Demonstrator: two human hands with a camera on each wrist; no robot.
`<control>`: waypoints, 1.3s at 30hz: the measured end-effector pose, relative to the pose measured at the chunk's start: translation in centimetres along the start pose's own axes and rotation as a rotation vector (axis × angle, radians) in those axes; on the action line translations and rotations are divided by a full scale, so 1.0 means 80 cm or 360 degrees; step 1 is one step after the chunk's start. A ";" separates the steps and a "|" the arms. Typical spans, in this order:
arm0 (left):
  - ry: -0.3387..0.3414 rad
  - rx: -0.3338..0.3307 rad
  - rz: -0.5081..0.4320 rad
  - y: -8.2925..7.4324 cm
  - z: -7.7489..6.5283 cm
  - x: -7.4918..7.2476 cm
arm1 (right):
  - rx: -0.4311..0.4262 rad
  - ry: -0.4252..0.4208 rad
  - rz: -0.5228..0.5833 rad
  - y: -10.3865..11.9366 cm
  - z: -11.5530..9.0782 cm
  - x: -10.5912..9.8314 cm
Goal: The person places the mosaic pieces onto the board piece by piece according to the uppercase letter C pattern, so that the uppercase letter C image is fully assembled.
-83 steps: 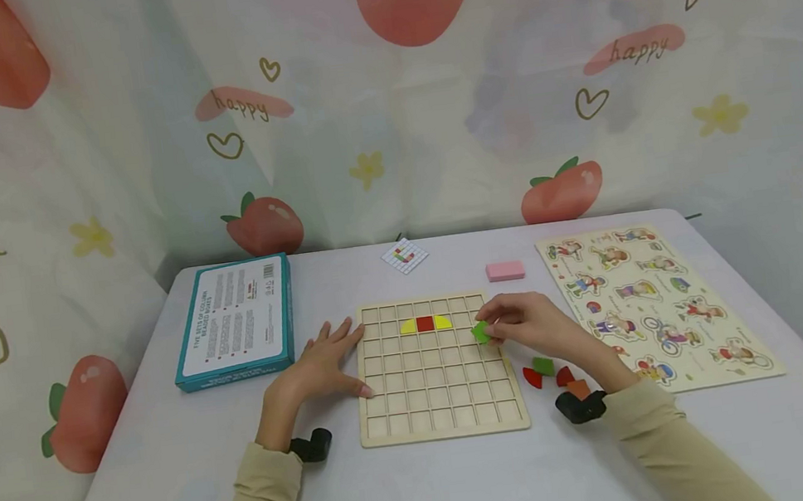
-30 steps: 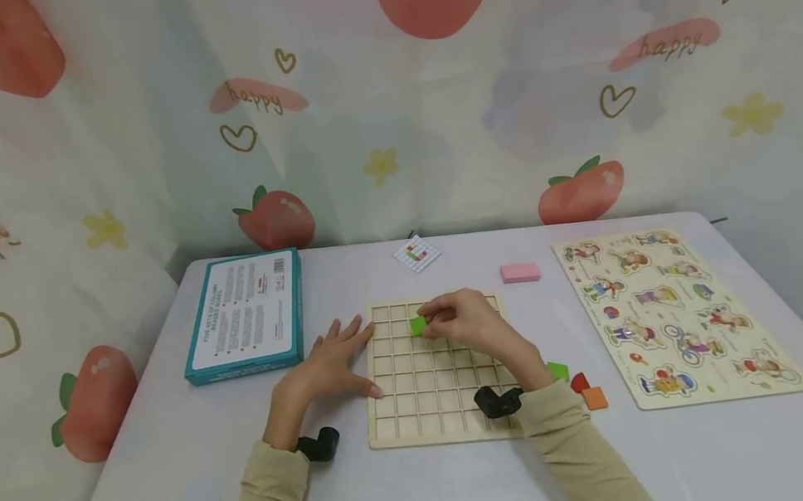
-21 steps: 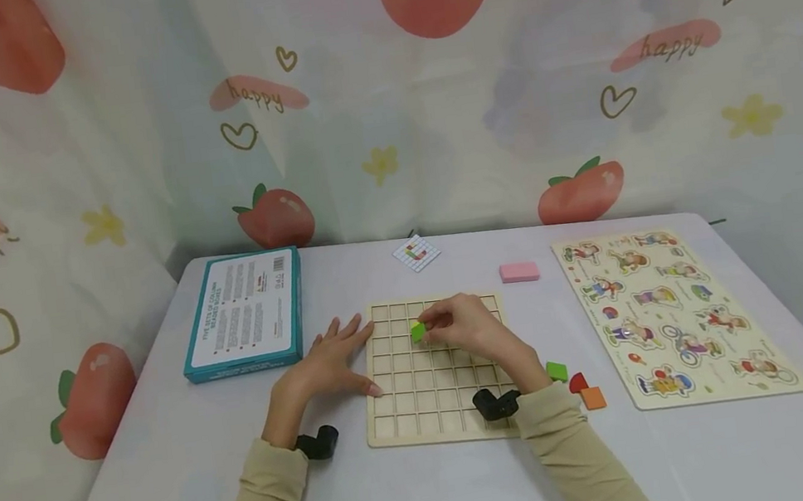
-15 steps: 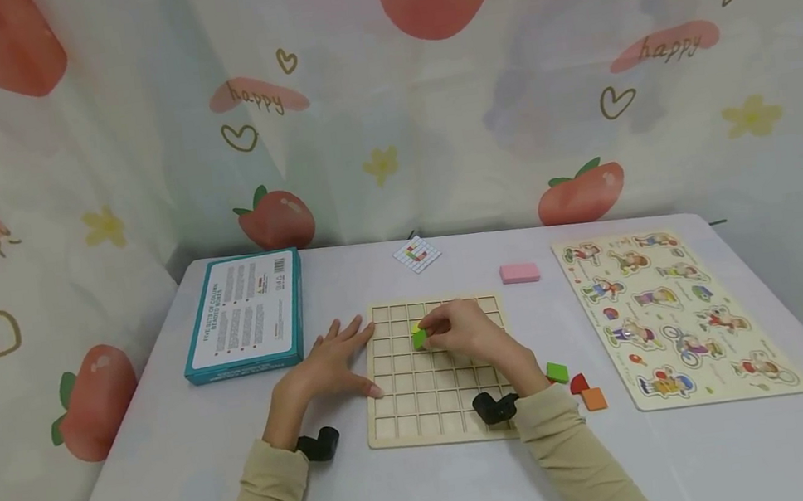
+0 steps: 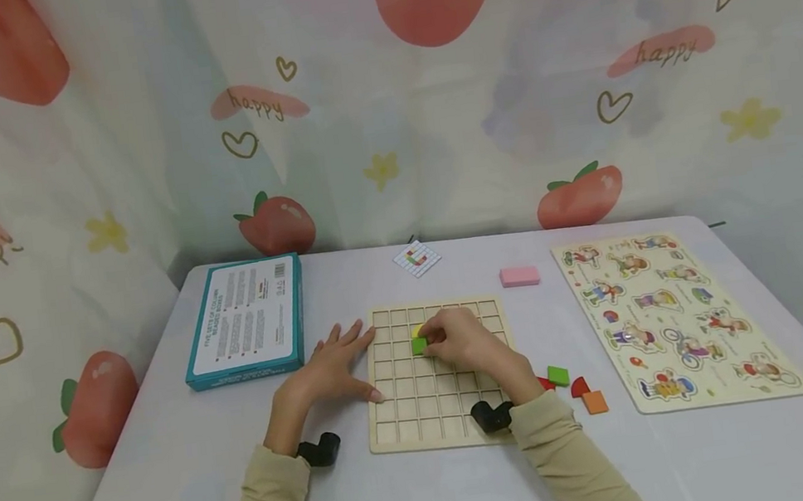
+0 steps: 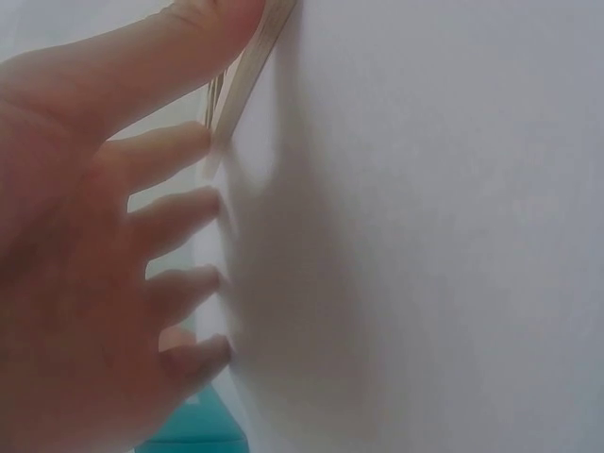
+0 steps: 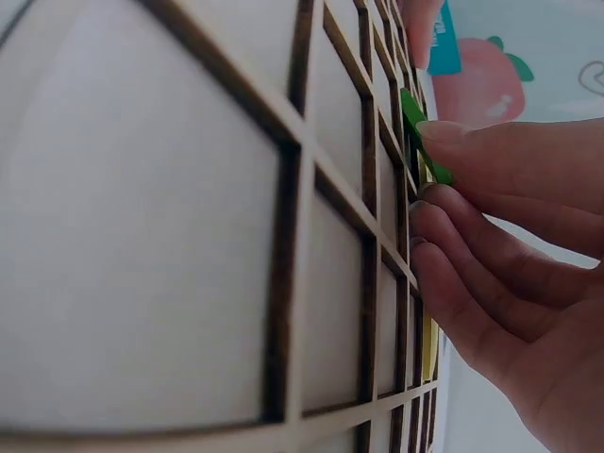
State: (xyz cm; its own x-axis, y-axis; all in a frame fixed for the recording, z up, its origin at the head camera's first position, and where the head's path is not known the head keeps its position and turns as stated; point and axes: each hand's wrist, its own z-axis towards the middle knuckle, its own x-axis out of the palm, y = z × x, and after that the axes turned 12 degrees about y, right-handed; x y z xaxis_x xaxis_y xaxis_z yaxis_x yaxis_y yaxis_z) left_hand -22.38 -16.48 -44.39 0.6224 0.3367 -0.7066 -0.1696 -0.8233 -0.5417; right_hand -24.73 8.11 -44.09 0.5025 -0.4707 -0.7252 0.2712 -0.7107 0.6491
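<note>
A wooden grid board (image 5: 409, 432) lies on the table in front of me. My right hand (image 5: 464, 341) pinches a green square tile (image 5: 419, 347) between thumb and fingertips, low over a cell in the board's upper part. Right behind that tile shows a bit of a yellow piece (image 5: 418, 329); the hand covers the cells to its right. The right wrist view has the green tile (image 7: 424, 137) tilted at the grid bars, with yellow (image 7: 429, 347) farther along. My left hand (image 5: 330, 374) is spread, its thumb and fingertips at the board's left edge.
Right of the board lie a loose green tile (image 5: 557, 375), red pieces (image 5: 579, 386) and an orange square (image 5: 596, 402). A picture puzzle board (image 5: 681, 325) is farther right. Behind are a pink block (image 5: 519, 277) and a pattern card (image 5: 417, 258). A teal box (image 5: 245, 320) sits at left.
My right hand has carried the green tile left from the board's right edge to its upper middle, then slightly toward me, turning it. The left hand has stayed at the edge.
</note>
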 end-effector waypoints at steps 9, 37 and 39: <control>0.0011 -0.0012 0.0007 0.001 -0.001 0.002 | -0.0009 0.0006 -0.0045 -0.003 -0.001 0.002; -0.0018 -0.0007 0.0021 -0.003 0.000 0.003 | -0.0127 -0.0135 0.0174 -0.036 -0.031 -0.043; -0.0018 -0.0011 0.0012 -0.003 0.000 0.003 | -0.0125 -0.0165 0.0171 -0.040 -0.034 -0.048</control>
State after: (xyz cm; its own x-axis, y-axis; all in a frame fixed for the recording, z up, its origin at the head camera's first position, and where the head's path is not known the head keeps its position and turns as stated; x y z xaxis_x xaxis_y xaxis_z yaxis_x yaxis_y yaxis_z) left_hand -22.21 -16.16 -44.43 0.6125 0.3353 -0.7159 -0.1693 -0.8289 -0.5331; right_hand -25.31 13.61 -42.71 0.4456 -0.5962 -0.6678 0.2856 -0.6123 0.7372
